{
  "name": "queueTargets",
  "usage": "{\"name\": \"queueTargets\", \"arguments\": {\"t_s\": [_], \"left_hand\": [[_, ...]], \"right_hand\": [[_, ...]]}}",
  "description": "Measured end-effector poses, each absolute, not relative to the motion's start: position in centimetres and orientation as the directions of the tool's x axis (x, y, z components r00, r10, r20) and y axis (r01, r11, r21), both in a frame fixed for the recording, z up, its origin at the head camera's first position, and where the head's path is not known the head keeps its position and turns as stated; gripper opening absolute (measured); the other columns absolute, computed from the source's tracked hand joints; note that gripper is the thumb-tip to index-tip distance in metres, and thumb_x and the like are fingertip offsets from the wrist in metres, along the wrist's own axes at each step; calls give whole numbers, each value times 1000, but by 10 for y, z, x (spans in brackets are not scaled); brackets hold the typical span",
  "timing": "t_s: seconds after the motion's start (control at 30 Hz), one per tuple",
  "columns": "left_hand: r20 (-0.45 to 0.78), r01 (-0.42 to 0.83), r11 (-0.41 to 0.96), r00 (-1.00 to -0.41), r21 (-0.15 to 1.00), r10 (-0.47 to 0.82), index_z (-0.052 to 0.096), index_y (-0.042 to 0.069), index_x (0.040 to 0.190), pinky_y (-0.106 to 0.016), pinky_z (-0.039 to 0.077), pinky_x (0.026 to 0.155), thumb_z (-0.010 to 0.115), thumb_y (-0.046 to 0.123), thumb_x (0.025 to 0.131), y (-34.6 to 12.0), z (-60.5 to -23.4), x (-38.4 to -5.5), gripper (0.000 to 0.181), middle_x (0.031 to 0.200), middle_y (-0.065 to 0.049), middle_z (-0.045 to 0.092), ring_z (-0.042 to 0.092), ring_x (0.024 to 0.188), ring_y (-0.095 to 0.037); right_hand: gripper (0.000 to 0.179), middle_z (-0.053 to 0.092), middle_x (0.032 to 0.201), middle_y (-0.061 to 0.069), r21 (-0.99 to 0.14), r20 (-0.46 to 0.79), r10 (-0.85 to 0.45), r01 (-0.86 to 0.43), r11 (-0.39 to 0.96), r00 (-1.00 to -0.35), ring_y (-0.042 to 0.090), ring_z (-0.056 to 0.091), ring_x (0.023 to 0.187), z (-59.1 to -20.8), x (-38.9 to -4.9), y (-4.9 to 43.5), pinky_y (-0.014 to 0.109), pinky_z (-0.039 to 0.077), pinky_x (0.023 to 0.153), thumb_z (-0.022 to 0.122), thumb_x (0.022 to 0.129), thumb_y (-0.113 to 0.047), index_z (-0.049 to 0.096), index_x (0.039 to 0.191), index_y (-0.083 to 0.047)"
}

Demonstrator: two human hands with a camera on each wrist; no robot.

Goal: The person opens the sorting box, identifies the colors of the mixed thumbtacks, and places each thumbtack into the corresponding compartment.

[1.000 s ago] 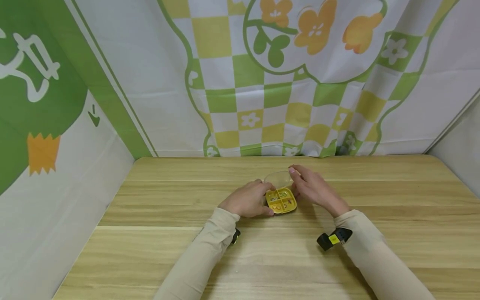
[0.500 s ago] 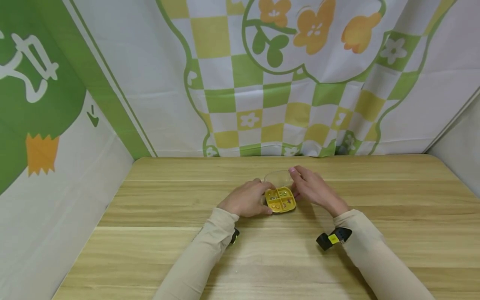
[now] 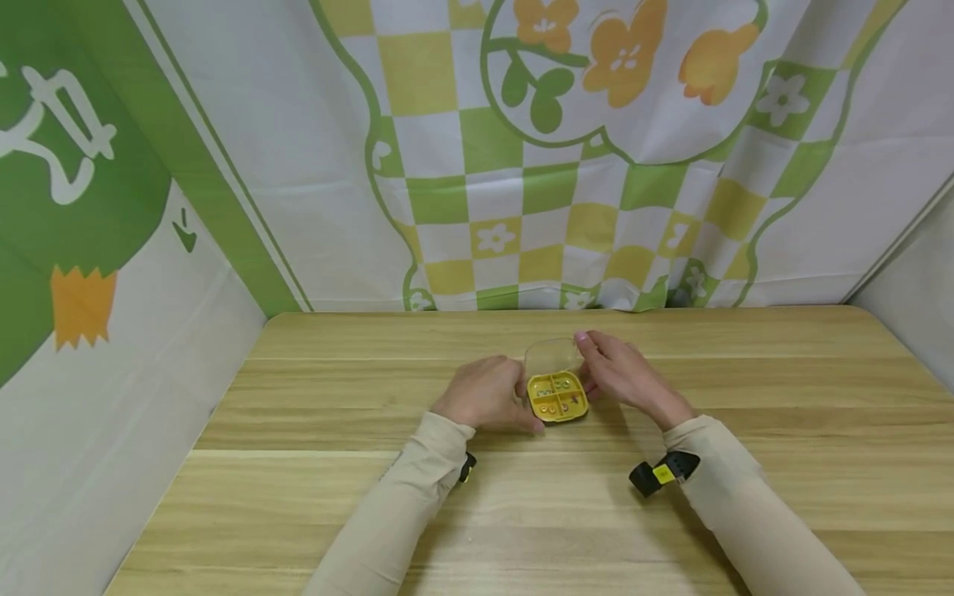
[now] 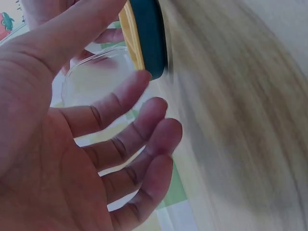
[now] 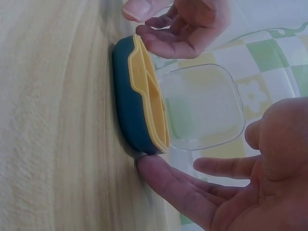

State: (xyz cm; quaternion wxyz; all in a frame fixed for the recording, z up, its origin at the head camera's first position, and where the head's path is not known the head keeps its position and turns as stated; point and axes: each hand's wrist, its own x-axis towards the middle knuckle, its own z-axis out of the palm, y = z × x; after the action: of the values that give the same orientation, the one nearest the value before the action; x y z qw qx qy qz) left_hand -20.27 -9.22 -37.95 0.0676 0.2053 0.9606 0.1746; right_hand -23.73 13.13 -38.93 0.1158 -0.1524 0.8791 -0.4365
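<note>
A small compartment box [image 3: 557, 396] stands on the table, with a yellow divided inside and a dark teal base [image 5: 127, 98]. Its clear lid [image 5: 204, 106] is raised at the back. Tiny round pieces and a reddish one lie in the compartments, too small to identify. My left hand [image 3: 488, 395] is at the box's left side, thumb near the front corner; in the left wrist view its index fingertip [image 4: 142, 77] is close to the box's edge. My right hand [image 3: 622, 372] is at the right side, a straight fingertip [image 5: 150, 166] touching the base, its thumb by the lid.
The wooden table [image 3: 477, 530] extends around the box on every side. Behind it hangs a printed cloth [image 3: 537, 190] with checks and flowers, meeting the table's back edge. Another printed cloth [image 3: 149, 331] stands along the left side.
My left index finger has drawn back from over the box's rear left compartment to its left side. The right hand has stayed nearly still, and the lid remains raised.
</note>
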Motion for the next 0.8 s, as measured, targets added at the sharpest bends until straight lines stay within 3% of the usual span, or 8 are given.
{"name": "queueTargets", "arguments": {"t_s": [0.23,0.43,0.8], "left_hand": [[-75,335,874,-921,352,383,64,19,69,-30,40,51,94,50,66,-91,-380,-202,43,61,6,53,47,59,-12],[-68,326,881,-927,342,370,71,16,77,-31,40,53,93,49,67,-91,-381,-203,41,64,4,55,47,62,-13],[-75,298,892,-937,339,342,70,10,89,-33,44,57,94,48,67,-88,-380,-203,49,71,2,58,50,65,-15]], "right_hand": [[59,67,103,26,-822,-79,-367,-147,550,-927,26,72,74,-389,-237,130,38,60,65,31,111,-43,51,131,8],[62,66,107,27,-824,-75,-381,-157,544,-922,26,72,76,-389,-236,130,38,60,67,31,111,-45,52,137,7],[69,69,111,27,-828,-109,-388,-132,544,-915,27,73,82,-387,-237,130,40,60,72,30,110,-49,63,124,10]]}}
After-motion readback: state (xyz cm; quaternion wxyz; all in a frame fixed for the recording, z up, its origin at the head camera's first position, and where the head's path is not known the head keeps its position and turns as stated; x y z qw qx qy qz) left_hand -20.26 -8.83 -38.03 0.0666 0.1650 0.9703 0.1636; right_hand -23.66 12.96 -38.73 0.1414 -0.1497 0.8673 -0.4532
